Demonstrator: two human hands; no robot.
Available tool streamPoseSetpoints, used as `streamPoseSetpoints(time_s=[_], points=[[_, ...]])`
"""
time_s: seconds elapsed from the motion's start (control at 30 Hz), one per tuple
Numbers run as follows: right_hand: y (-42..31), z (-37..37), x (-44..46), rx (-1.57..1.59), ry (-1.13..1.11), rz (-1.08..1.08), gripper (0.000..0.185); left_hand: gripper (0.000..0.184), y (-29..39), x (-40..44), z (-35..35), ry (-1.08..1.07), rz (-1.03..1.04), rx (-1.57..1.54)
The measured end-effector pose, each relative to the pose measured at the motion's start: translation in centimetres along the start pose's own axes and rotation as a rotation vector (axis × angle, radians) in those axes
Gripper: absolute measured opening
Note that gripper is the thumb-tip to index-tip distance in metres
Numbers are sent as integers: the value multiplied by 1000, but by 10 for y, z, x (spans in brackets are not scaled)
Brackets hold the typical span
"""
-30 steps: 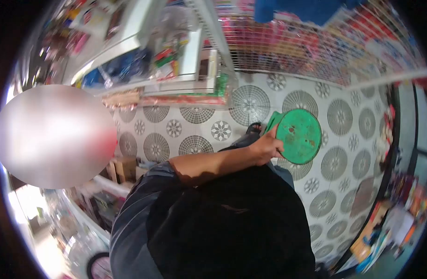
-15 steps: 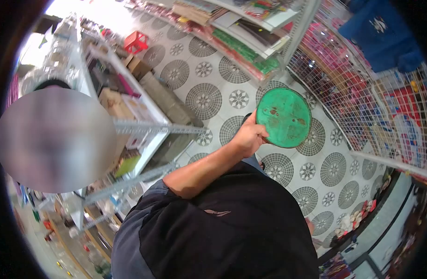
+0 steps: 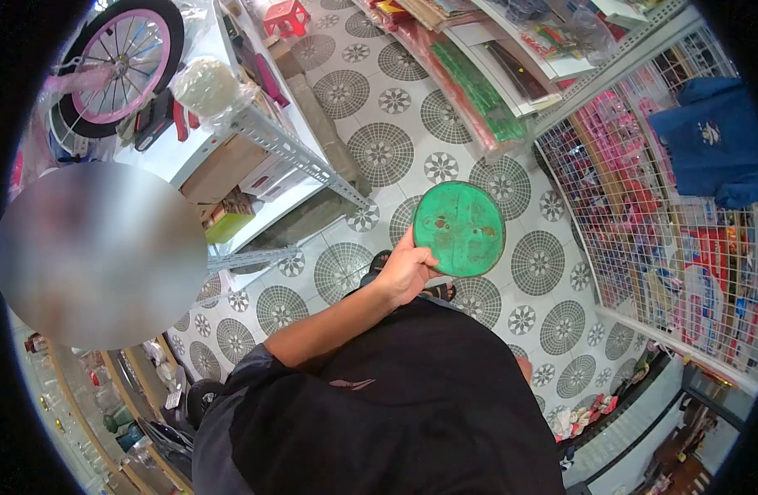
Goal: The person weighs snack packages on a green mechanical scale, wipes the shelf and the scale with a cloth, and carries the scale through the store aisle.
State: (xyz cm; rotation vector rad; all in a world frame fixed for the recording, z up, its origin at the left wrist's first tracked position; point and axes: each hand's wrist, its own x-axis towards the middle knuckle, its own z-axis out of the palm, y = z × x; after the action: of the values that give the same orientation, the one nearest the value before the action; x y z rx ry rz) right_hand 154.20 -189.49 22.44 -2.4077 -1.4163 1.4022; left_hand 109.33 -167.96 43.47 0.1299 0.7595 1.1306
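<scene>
A green round object (image 3: 460, 228) with a stained, scuffed flat face is in front of my body, above the patterned floor. My left hand (image 3: 408, 268) grips its lower left edge, thumb on the face and the other fingers mostly hidden. Whatever lies beneath the green face is out of sight. At the right side of the black shirt, a small patch of skin (image 3: 525, 369) shows, perhaps part of my right hand or arm; no fingers can be made out there. Sandalled feet show just below the green object.
A white shelf (image 3: 292, 194) with a metal upright stands at the left, a pink-rimmed wheel (image 3: 121, 68) above it. Wire racks (image 3: 618, 206) hold packaged goods at the right, beside a blue garment (image 3: 713, 140). A red stool (image 3: 286, 18) is at the top.
The view has turned, and the left shelf and wheel now show more fully. My left hand and the green object appear further left and lower in the view; the grip holds.
</scene>
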Motion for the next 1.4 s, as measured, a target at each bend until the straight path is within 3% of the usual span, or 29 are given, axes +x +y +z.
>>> streamPoseSetpoints(time_s=[0.13,0.2,0.3,0.4,0.43,0.5,0.53,0.6,0.67,0.73,1.03,1.4], points=[[40,64,5,-38,-67,186,29,79,24,-19,-15,11,-38,-23],[42,73,-7,159,-204,170,28,78,32,-20,-26,-4,-51,10],[46,91,-18,122,-30,83,24,78,40,-21,-41,-44,-81,43],[-43,62,-61,-27,-67,66,19,77,51,-24,-44,-4,-94,51],[-35,69,-61,-26,-62,76,19,77,54,-24,-46,-8,-105,49],[-27,81,-59,785,-167,171,17,77,58,-24,-49,-20,-99,54],[-31,87,-63,787,-152,180,17,77,60,-24,-51,-29,-113,50],[-38,103,-67,494,-155,175,17,76,63,-24,-53,-60,-118,67],[-14,118,-68,549,-142,163,18,74,64,-25,-50,-69,-111,78],[-28,118,-80,303,-137,-12,20,73,66,-24,-52,-92,-121,75],[-69,120,-79,296,-69,-44,22,73,67,-27,-52,-92,-117,73],[-70,110,-91,251,6,-32,25,70,63,-34,-56,-85,-134,40]])
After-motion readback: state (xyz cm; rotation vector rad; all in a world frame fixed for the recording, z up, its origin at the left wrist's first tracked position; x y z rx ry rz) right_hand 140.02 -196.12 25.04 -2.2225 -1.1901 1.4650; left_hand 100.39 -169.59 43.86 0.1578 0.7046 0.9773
